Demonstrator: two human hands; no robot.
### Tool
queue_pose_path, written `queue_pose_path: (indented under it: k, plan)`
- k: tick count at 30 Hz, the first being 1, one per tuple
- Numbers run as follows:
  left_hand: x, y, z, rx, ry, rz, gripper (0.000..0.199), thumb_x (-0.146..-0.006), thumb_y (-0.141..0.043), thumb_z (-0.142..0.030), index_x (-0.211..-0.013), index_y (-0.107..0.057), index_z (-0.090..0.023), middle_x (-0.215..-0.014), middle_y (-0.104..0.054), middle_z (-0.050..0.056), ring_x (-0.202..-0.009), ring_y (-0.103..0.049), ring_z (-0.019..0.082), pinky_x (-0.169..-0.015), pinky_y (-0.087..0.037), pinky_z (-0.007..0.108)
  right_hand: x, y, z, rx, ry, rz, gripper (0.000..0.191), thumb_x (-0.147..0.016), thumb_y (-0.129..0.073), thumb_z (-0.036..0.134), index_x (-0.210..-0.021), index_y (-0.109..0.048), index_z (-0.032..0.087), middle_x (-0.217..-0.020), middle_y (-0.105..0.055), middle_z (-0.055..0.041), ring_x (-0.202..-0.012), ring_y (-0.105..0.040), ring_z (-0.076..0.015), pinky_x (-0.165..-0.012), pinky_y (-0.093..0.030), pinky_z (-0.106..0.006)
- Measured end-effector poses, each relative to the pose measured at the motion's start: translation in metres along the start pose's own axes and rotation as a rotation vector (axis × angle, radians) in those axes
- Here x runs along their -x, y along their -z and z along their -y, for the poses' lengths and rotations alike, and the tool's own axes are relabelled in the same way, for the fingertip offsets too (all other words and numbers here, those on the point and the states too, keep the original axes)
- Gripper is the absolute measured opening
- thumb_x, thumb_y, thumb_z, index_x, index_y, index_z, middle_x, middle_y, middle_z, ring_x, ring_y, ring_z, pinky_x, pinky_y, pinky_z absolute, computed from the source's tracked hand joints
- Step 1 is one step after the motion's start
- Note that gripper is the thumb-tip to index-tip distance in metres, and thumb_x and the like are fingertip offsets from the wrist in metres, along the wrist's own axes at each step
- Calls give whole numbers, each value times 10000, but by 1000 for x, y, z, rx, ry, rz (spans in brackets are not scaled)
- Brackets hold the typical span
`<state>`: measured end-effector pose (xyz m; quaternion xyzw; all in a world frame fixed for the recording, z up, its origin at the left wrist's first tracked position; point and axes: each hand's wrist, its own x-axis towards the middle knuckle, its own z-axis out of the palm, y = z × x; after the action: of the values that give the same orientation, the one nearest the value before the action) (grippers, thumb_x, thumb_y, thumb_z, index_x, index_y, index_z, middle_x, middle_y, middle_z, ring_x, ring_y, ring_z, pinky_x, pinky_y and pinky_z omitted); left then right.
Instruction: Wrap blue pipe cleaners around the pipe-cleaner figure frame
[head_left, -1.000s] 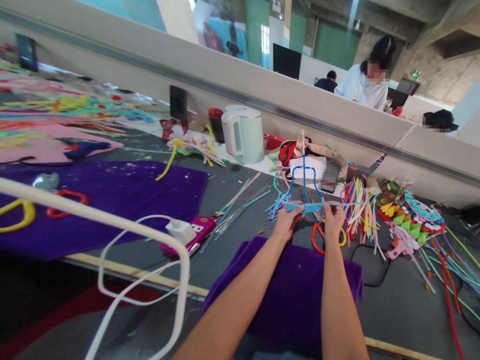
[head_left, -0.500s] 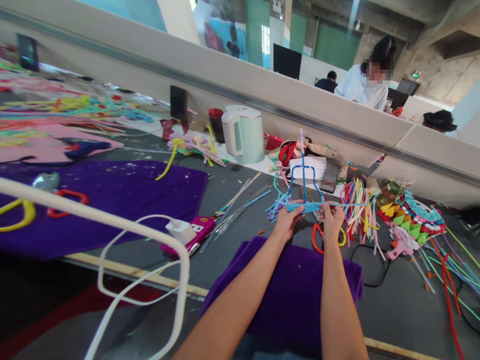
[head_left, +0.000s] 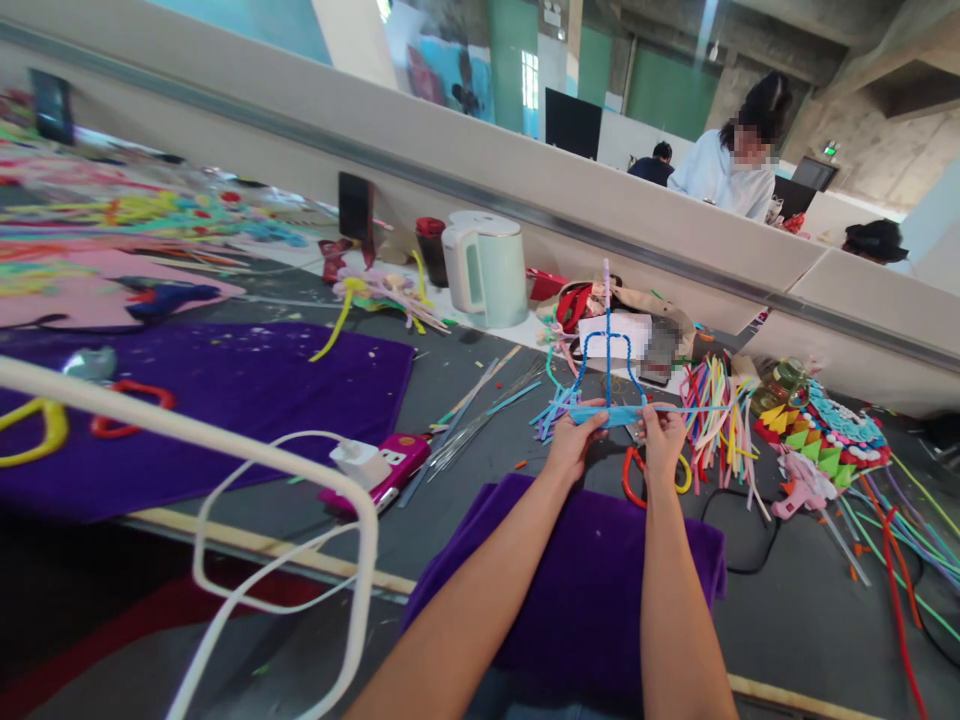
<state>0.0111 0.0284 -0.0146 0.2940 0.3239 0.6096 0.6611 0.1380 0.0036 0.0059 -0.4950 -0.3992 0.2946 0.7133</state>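
A blue frame of bent fuzzy stems, with one tall upright stem, rises over a flat light-blue band. My left hand pinches the band's left part. At its right end, my right hand has its fingers closed on the band, and a thin blue strip runs on to the right past them. Below my hands lies a folded purple cloth. Scissors with red and yellow handles are partly hidden behind my right hand.
Fuzzy stems and a pink glue gun lie to the right. Farther back stands a pale green kettle. A magenta power strip and a white tubular frame are on the left. A person is beyond the partition.
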Motion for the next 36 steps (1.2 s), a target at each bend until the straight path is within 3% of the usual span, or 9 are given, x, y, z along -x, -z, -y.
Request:
queue_pose_path:
  k: [8,15,20,25,30,36]
  plan:
    - [1,-1,-1,-47,-14,-23,441,-540,-812,-235,-942,-664,-132,-846,-712,66,-650,-647,139,-545,-519,214,2,-3,-4,238,130,86,278,-801,-551,420,-871,-604,157,-711,-623,-23,-581,-532,-126,-531,-440,-236]
    - [3,-3,1,-204,-120,-84,374,-536,-792,-261,-862,-677,-118,-688,-675,35,-572,-609,142,-503,-486,226,12,-12,5,324,209,86,241,-823,-536,397,-799,-629,176,-833,-645,-36,-682,-576,-136,-612,-450,-233]
    - [3,-4,0,-234,-151,-107,348,-555,-773,-270,-854,-674,-122,-655,-657,24,-544,-586,135,-490,-477,228,21,-17,10,378,232,173,193,-837,-524,358,-890,-646,219,-847,-673,-17,-744,-604,-151,-712,-467,-256]
    - [3,-4,2,-248,-157,-97,344,-560,-765,-263,-859,-667,-124,-659,-637,13,-536,-552,115,-492,-465,219,22,-17,12,362,321,273,192,-860,-490,287,-919,-663,228,-919,-682,-32,-887,-614,-172,-830,-457,-290]
    - [3,-4,8,-269,-224,-63,240,-558,-750,-221,-756,-643,-140,-618,-591,-13,-517,-503,104,-472,-418,211,22,-19,16,362,422,371,205,-872,-488,243,-937,-683,244,-931,-691,-34,-894,-611,-170,-847,-452,-303]
    - [9,-7,8,-329,-314,-6,149,-545,-682,-85,-575,-566,-173,-582,-557,-27,-624,-516,141,-603,-436,243,23,-20,18,531,461,395,265,-853,-535,237,-1080,-666,272,-922,-662,-44,-890,-577,-185,-839,-446,-312]
